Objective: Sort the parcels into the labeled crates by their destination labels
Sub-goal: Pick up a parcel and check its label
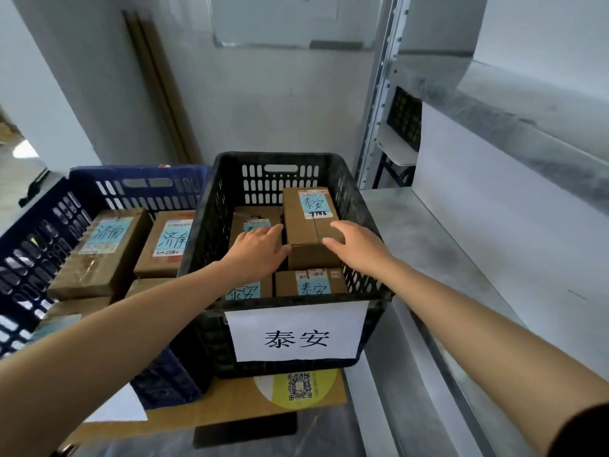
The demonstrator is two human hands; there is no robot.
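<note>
A black crate (211, 324) with a white paper label (296, 338) on its front holds several brown parcels with blue handwritten labels. The tallest parcel (308, 222) stands at the back right of the crate. My left hand (255, 247) lies flat over the lower parcel (253, 215) beside it, thumb touching the tall parcel's left edge. My right hand (357, 247) rests on the tall parcel's near right corner, fingers loosely spread. Two more labelled parcels (313, 285) lie along the crate's front. To the left, a blue crate (138, 171) holds parcels (99, 252) with a different label.
A metal shelf (461, 245) runs along the right, close to the black crate. Both crates stand on a cardboard sheet with a yellow QR sticker (298, 387). Long cardboard tubes (158, 84) lean against the back wall. A white paper (115, 407) hangs at the blue crate's front.
</note>
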